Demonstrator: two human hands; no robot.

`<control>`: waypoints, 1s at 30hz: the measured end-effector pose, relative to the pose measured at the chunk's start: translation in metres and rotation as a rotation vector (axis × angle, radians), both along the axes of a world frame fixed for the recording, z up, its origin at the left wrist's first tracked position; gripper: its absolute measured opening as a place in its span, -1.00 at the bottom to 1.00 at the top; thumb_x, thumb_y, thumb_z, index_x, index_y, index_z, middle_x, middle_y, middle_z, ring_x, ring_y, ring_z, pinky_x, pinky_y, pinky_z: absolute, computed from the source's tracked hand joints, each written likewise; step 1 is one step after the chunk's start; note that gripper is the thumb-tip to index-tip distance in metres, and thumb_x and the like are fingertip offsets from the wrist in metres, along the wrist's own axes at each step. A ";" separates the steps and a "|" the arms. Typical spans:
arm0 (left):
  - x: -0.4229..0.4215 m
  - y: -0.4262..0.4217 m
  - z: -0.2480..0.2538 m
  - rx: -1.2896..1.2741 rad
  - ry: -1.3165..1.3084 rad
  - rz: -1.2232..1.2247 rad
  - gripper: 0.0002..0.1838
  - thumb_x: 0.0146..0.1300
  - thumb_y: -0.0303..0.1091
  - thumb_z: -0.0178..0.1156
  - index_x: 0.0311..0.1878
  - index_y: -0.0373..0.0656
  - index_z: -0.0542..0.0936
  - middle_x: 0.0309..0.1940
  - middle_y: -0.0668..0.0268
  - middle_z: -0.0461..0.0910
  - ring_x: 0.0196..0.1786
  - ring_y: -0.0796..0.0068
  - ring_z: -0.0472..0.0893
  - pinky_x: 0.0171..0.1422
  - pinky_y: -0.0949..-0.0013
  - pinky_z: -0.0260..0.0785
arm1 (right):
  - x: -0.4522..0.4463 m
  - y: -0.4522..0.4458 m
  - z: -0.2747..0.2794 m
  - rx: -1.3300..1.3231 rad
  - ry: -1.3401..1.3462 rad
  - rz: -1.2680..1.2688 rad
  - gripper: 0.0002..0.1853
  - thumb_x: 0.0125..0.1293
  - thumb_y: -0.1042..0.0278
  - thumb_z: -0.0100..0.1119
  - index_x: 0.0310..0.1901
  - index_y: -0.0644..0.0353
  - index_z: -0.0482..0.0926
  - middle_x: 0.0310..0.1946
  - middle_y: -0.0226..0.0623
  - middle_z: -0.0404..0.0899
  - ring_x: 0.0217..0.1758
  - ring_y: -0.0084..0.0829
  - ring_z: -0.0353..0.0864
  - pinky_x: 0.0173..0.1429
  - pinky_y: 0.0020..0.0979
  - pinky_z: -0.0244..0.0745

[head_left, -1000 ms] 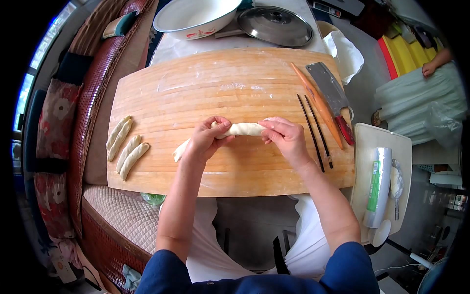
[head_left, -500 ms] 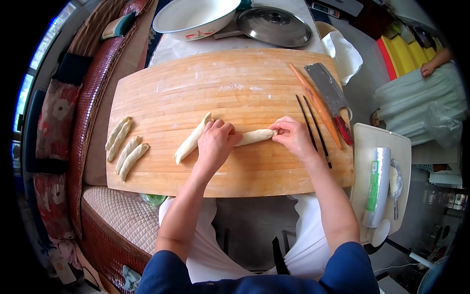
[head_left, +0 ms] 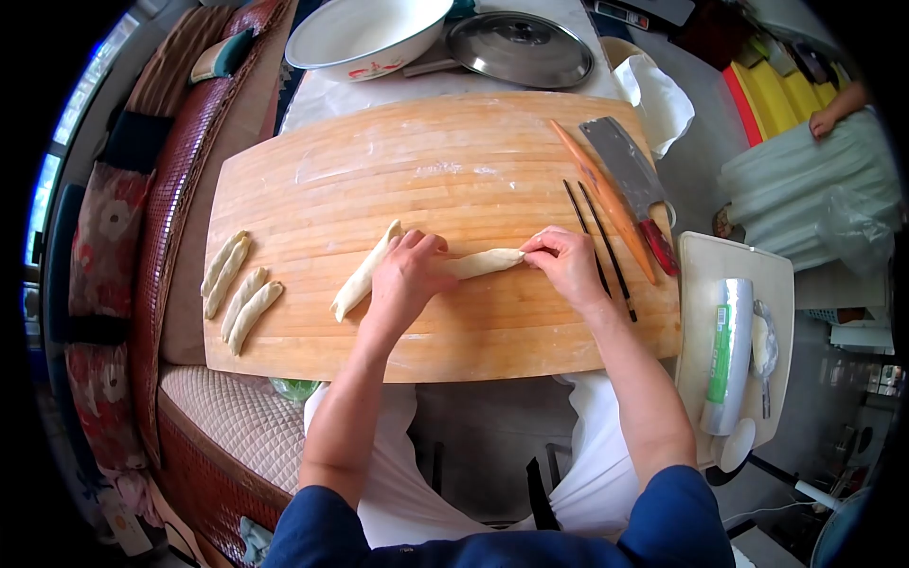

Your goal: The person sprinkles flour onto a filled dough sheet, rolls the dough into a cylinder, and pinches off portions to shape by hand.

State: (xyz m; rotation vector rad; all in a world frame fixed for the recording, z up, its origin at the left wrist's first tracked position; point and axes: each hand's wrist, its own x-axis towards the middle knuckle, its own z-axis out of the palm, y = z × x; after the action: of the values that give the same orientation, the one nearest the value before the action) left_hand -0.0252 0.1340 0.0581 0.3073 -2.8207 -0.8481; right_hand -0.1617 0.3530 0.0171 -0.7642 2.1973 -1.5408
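A pale strip of dough (head_left: 485, 263) lies nearly crosswise on the wooden board (head_left: 454, 341), between my two hands. My left hand (head_left: 409, 275) is closed at its left end, with the fingertips largely hidden from above. At the other end my right hand (head_left: 561, 260) pinches the tip between thumb and fingers. Another dough roll (head_left: 365, 275) slants just left of my left hand, partly behind it. Farther left, several finished-looking dough twists (head_left: 254, 312) rest in two pairs.
Black chopsticks (head_left: 604, 241), a tapered wooden rolling pin (head_left: 606, 199) and a cleaver (head_left: 623, 161) lie on the board's right side. Behind are an enamel basin (head_left: 365, 38) and a metal lid (head_left: 521, 49). Cling film (head_left: 727, 355) sits on a side stool; another person's hand (head_left: 822, 123) shows at right.
The view has shifted slightly. My hands remain at the two ends of the dough strip, my right still pinching its tip, which looks a little smoother and more tapered.
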 end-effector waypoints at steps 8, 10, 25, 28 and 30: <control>0.009 -0.022 -0.003 0.225 -0.007 -0.035 -0.64 -0.10 -0.61 0.43 -0.18 -0.25 0.56 -0.26 0.20 0.58 -0.32 0.24 0.62 -0.21 0.25 0.46 | -0.006 0.007 0.018 0.103 0.165 0.117 -0.70 0.05 0.62 0.36 -0.12 0.27 0.68 -0.12 -0.26 0.67 -0.08 -0.33 0.65 0.02 -0.41 0.57; 0.012 -0.024 -0.008 0.228 0.020 -0.032 -0.66 -0.10 -0.61 0.43 -0.21 -0.26 0.56 -0.29 0.21 0.58 -0.35 0.26 0.61 -0.23 0.27 0.46 | -0.004 0.003 0.018 0.114 0.439 0.160 -0.66 0.03 0.58 0.41 -0.09 0.23 0.68 -0.06 -0.30 0.65 0.05 -0.29 0.59 0.14 -0.34 0.53; 0.010 -0.020 -0.008 0.514 0.001 0.172 -0.88 0.14 -0.51 0.34 -0.34 -0.32 0.58 -0.54 0.20 0.53 -0.54 0.37 0.53 -0.40 0.35 0.39 | 0.002 -0.001 0.011 0.012 0.361 0.117 -0.69 -0.01 0.63 0.43 -0.16 0.22 0.69 -0.25 -0.27 0.59 -0.21 -0.27 0.64 -0.13 -0.32 0.57; 0.006 -0.014 -0.020 0.347 0.042 0.128 -0.91 0.15 -0.51 0.32 -0.35 -0.30 0.60 -0.47 0.21 0.58 -0.47 0.33 0.57 -0.36 0.31 0.42 | -0.001 0.002 0.008 0.038 0.328 0.108 -0.70 0.02 0.64 0.41 -0.15 0.22 0.69 -0.25 -0.25 0.60 -0.20 -0.27 0.65 -0.14 -0.34 0.56; 0.005 -0.010 -0.023 0.106 0.080 0.095 -0.93 0.15 -0.52 0.30 -0.32 -0.27 0.61 -0.34 0.22 0.61 -0.33 0.29 0.61 -0.27 0.26 0.45 | 0.000 0.001 0.009 0.051 0.349 0.124 -0.71 0.05 0.64 0.39 -0.13 0.23 0.70 -0.25 -0.24 0.60 -0.20 -0.27 0.65 -0.14 -0.35 0.56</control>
State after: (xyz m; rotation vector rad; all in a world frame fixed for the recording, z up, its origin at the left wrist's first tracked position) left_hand -0.0198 0.1241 0.0355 0.4096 -2.6703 -0.9680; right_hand -0.1615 0.3544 0.0258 -1.2057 2.3647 -1.3693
